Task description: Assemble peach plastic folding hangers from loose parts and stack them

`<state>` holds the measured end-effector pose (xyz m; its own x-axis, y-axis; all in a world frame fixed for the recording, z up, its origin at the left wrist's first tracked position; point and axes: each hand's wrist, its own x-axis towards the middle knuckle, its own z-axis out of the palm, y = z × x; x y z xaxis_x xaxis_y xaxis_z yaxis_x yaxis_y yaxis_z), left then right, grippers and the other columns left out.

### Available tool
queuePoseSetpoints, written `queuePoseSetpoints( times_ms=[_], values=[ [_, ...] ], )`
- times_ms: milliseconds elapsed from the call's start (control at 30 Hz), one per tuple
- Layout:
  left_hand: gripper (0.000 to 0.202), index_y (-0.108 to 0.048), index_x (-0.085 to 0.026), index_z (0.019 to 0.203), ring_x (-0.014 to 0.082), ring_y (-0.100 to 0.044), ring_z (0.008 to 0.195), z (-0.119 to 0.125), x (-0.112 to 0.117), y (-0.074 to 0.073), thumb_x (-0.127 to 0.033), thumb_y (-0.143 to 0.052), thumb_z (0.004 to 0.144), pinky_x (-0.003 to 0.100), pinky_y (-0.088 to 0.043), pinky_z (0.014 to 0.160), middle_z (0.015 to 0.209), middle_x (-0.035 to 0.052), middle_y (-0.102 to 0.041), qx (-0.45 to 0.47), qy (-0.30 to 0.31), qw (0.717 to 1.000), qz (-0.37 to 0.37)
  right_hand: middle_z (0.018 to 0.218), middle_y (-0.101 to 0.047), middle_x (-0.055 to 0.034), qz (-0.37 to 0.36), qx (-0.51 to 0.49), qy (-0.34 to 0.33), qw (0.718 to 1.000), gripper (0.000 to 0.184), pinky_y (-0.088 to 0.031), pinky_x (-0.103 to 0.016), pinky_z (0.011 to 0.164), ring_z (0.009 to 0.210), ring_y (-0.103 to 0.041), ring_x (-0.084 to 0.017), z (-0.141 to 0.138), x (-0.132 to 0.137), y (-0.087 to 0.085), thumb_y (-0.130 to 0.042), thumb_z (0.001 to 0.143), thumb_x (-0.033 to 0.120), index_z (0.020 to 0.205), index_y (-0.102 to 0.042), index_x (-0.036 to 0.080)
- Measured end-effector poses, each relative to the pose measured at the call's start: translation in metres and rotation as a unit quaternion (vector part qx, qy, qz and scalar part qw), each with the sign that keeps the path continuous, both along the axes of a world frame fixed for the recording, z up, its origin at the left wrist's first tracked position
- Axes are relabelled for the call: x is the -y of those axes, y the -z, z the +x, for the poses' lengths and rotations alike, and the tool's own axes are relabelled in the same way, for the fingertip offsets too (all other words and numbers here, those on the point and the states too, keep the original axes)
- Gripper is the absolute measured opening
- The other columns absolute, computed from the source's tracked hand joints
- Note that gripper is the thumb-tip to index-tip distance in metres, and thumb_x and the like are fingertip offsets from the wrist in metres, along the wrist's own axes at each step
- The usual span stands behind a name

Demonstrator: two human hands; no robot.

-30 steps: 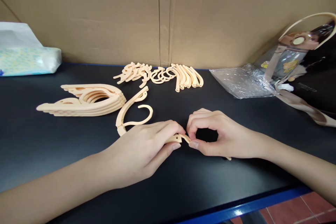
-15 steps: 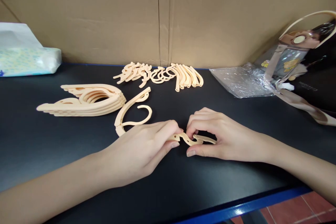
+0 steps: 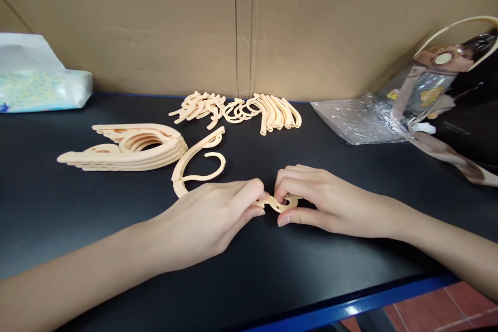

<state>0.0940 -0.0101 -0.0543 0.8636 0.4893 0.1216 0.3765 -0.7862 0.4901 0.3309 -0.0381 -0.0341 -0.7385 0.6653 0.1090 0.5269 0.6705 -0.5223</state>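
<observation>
My left hand (image 3: 218,218) is closed, thumb and fingers pinching a cream plastic hanger piece whose holed tip shows at the fingertips. My right hand (image 3: 315,197) curls around a small wavy hanger piece (image 3: 278,207) with a hole, its thumb below and fingers above. The tips of the two pieces meet or overlap between my hands; whether they are joined I cannot tell. Just behind my left hand lies a partly folded hanger with a hook (image 3: 216,166). Its lower end disappears behind that hand, so a link to the pinched piece is hidden.
A stack of folded hangers (image 3: 128,158) sits at the left. Loose hanger parts (image 3: 241,111), several hooks and arms, lie along the back. To the right are a clear plastic bag (image 3: 354,119) and a strapped bottle (image 3: 431,88). A tissue pack (image 3: 42,85) stands far left.
The wavy piece has drawn closer to the tip in my left hand, closing the gap that showed between them. My right fingers cover more of the piece.
</observation>
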Motion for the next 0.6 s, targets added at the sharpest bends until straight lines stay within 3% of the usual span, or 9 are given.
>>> queuePoseSetpoints(
  times_ms=[300,467,600],
  values=[
    [0.014,-0.043,-0.023,0.103,0.0154,-0.066,0.077,-0.0001,-0.0002,0.0030,-0.024,-0.029,0.103,0.025,-0.045,0.061,0.095,0.0015,-0.065,0.011,0.020,1.000,0.005,0.089,-0.057,-0.0037,0.018,-0.013,-0.002,1.000,0.012,-0.041,-0.026,0.074,0.081,-0.051,-0.015,-0.0022,0.0023,0.0029,-0.057,0.097,0.024,0.090,-0.055,0.015],
    [0.005,-0.032,-0.025,0.107,0.0145,-0.063,0.058,-0.0015,0.0000,0.0044,-0.027,-0.031,0.102,0.022,-0.040,0.049,0.078,-0.0029,-0.064,0.022,0.006,1.000,-0.008,0.090,-0.056,-0.0051,0.040,-0.012,-0.009,0.999,0.013,-0.041,-0.024,0.073,0.081,-0.051,-0.014,-0.0023,0.0041,0.0031,-0.057,0.097,0.024,0.093,-0.057,0.012],
    [0.006,-0.030,-0.025,0.107,0.0159,-0.065,0.062,-0.0011,-0.0006,0.0044,-0.027,-0.031,0.101,0.023,-0.039,0.049,0.082,-0.0003,-0.066,0.020,0.003,1.000,-0.022,0.089,-0.054,-0.0053,0.072,0.000,-0.011,0.997,0.013,-0.041,-0.025,0.071,0.078,-0.049,-0.014,-0.0030,0.0058,0.0029,-0.055,0.097,0.022,0.092,-0.058,0.011]
  ],
)
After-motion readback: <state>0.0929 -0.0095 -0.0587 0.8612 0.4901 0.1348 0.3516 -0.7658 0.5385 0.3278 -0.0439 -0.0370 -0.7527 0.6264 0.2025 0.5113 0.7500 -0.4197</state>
